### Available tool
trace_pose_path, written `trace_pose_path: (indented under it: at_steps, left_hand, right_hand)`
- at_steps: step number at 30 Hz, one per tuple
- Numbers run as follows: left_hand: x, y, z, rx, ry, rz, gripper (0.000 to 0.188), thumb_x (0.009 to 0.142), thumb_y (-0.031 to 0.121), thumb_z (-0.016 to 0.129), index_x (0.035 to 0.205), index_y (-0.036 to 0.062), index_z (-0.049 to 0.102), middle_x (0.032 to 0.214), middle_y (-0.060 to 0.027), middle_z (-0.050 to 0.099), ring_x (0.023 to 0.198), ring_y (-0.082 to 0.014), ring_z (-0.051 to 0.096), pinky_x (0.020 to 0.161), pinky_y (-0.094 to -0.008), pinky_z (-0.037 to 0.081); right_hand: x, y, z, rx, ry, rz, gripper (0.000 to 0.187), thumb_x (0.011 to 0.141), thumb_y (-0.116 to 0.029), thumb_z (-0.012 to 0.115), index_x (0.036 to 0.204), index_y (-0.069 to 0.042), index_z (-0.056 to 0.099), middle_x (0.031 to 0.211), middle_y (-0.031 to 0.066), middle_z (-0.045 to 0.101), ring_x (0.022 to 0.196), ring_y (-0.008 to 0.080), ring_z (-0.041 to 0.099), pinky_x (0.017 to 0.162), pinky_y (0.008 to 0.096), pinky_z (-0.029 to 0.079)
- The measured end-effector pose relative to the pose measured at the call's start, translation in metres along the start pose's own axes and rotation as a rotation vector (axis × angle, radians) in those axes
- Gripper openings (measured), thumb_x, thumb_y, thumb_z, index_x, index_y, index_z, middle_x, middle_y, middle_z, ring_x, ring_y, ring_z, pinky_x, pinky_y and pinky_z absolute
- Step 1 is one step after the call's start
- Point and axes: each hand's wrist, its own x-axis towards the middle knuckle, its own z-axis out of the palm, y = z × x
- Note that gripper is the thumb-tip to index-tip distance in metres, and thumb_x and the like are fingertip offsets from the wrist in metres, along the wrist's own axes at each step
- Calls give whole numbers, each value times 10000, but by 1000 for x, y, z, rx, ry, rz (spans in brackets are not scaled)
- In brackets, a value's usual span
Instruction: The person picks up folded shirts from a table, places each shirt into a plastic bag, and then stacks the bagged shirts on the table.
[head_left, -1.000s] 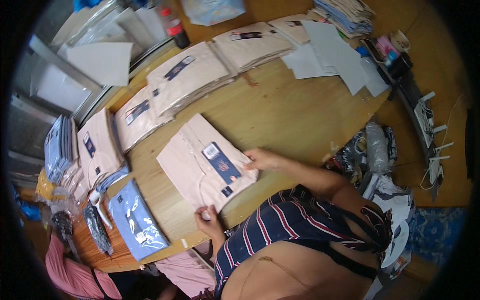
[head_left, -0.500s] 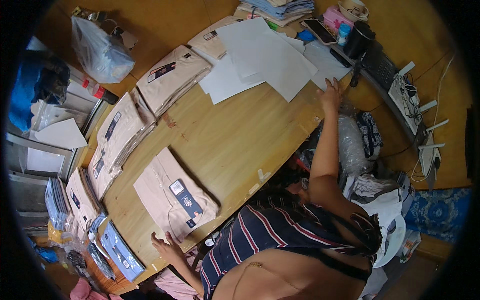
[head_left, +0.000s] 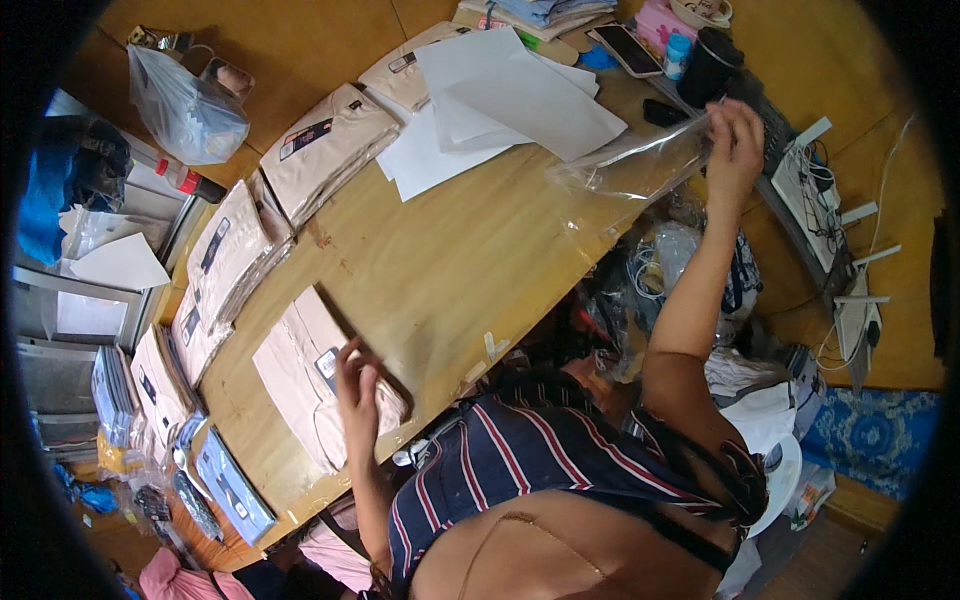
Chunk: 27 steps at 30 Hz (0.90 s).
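Note:
A folded pink shirt (head_left: 300, 375) with a dark label lies on the wooden table (head_left: 450, 270) near its front edge. My left hand (head_left: 355, 390) rests flat on it, fingers spread over the label. My right hand (head_left: 735, 135) is raised far to the right and pinches the end of a clear plastic bag (head_left: 630, 165), which hangs stretched out above the table edge. White paper sheets (head_left: 500, 100) lie just behind the bag.
Several more folded pink shirts (head_left: 325, 145) line the table's far and left sides. A plastic bag of items (head_left: 190, 110), a phone (head_left: 625, 45), a dark cup (head_left: 712, 62) and power strips (head_left: 820, 190) sit around the edges. Blue packaged shirts (head_left: 230, 485) lie at the left.
My right hand has lifted a clear plastic bag off the far right of the table. My left hand has moved up onto the pink shirt's label. The view has swung right.

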Motion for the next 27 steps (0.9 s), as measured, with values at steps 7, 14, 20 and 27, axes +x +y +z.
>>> trace_pose_path:
  at_steps: [7, 14, 20, 27]
  left_hand:
    - [70, 35, 122, -1196, -1035, -734, 747, 773, 597, 335, 1285, 95, 124, 1242, -243, 326, 1058, -372, 433, 850, -441, 395]
    - [62, 37, 114, -751, -759, -260, 544, 832, 338, 465, 1277, 239, 167, 1289, -159, 292, 1026, -263, 462, 792, -439, 408]
    - [19, -16, 97, -765, -384, -777, 662, 769, 356, 567, 1276, 178, 182, 1203, -107, 378, 1061, -261, 413, 880, -462, 325]
    - [36, 25, 65, -762, -80, -328, 500, 765, 127, 594, 1171, 3, 329, 1101, -124, 476, 968, -230, 489, 850, -317, 399]
  right_hand:
    - [21, -64, -5, 781, -157, 5, 97, 815, -27, 434, 831, -33, 529, 986, 99, 527, 925, 183, 497, 779, 306, 417]
    - [-83, -119, -28, 1850, -338, 310, 98, 770, -134, 545, 693, -76, 525, 1015, 193, 398, 928, 321, 488, 788, 447, 459]
    - [-73, -146, -28, 2350, -584, 83, 55, 758, -118, 572, 740, -94, 526, 1054, 130, 325, 973, 295, 405, 771, 371, 466]
    - [-78, -150, 13, 1886, -263, 305, 153, 788, -92, 520, 937, -116, 498, 1022, 121, 428, 931, 196, 483, 752, 304, 467]
